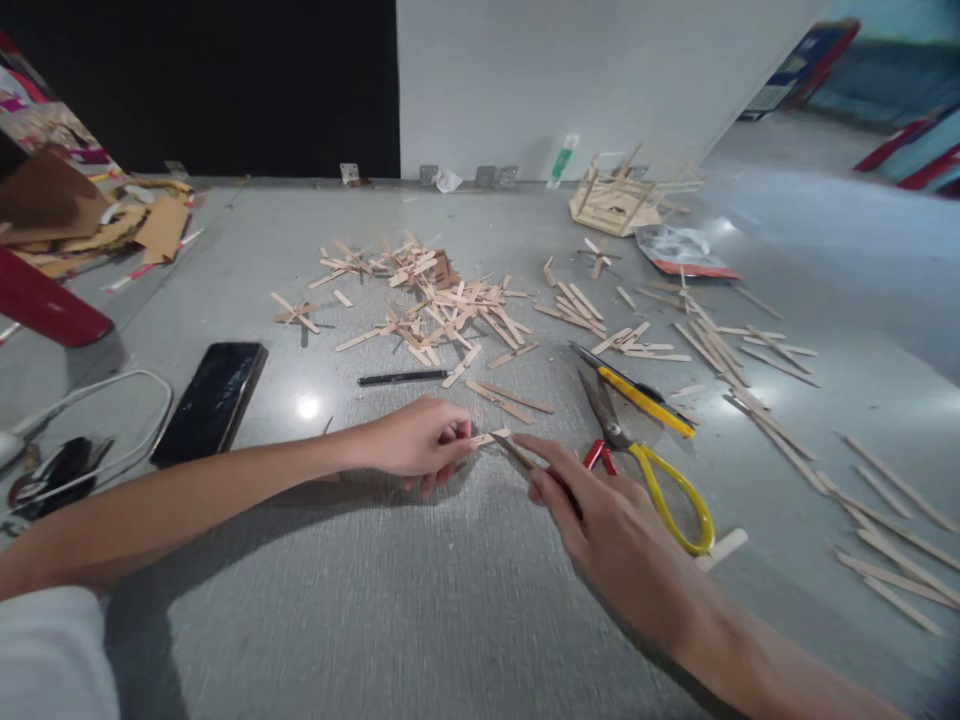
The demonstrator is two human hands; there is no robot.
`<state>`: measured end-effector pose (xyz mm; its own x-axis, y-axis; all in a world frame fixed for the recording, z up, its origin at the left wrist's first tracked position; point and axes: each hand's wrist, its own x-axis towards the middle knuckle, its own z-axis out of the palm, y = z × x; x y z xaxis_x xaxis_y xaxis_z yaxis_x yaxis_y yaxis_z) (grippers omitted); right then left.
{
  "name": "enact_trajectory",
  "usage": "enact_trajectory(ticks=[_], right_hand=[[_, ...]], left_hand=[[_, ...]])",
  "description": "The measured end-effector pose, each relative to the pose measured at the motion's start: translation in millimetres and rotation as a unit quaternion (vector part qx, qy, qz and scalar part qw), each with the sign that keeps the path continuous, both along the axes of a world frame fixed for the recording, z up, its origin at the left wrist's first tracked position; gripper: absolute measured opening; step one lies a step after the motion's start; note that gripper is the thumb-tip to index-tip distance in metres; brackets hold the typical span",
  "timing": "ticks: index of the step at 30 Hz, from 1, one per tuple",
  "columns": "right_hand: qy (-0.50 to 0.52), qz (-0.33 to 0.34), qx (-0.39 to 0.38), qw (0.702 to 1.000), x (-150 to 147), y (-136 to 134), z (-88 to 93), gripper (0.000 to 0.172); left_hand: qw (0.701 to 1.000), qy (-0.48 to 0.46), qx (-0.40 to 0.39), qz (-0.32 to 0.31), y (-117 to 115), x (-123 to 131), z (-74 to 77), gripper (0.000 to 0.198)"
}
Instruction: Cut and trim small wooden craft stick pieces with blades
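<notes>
Between the thumb and fingers of my left hand (424, 440) is a short flat wooden stick (491, 437), its free end pointing right. My right hand (600, 505) is closed around a small knife (516, 455) with a thin pointed blade. The blade's tip meets the stick or lies just over it; which one I cannot tell. Most of the knife's handle is hidden by the fingers. Scissors with yellow handles (671, 500) lie just beyond my right hand, beside a partly covered red item (598, 456). A yellow box cutter (637, 395) rests past them.
Ahead lie a pile of wooden sticks (457, 305) and a black pen (403, 378). A phone (210, 400), a white cable (112, 375) and a red bottle (52, 300) are left. Loose sticks (780, 425) spread right; a stick frame (630, 200) and plastic bag (682, 250) stand behind.
</notes>
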<state>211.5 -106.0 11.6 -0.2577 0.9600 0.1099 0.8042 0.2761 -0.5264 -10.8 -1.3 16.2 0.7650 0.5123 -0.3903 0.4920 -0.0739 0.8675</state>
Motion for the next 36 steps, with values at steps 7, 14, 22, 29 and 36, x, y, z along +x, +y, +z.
enact_trajectory(ticks=[7,14,22,29,36], right_hand=[[-0.011,0.015,0.07,0.997,2,-2,-9.1,0.035],[-0.03,0.047,0.05,0.997,6,-1,-16.7,0.038],[-0.079,0.072,0.056,0.993,5,-3,-13.3,0.046],[-0.137,0.143,0.035,0.98,14,-3,1.8,0.062],[-0.062,0.086,0.077,0.991,14,4,-4.9,0.038]], left_hand=[[1.0,0.021,-0.001,0.011,-1,2,1.7,0.022],[1.0,0.018,0.001,-0.002,1,1,-0.3,0.024],[1.0,0.02,0.002,0.002,1,1,-2.6,0.025],[1.0,0.015,-0.003,0.0,2,1,-2.5,0.024],[1.0,0.015,-0.009,-0.004,2,1,0.4,0.024]])
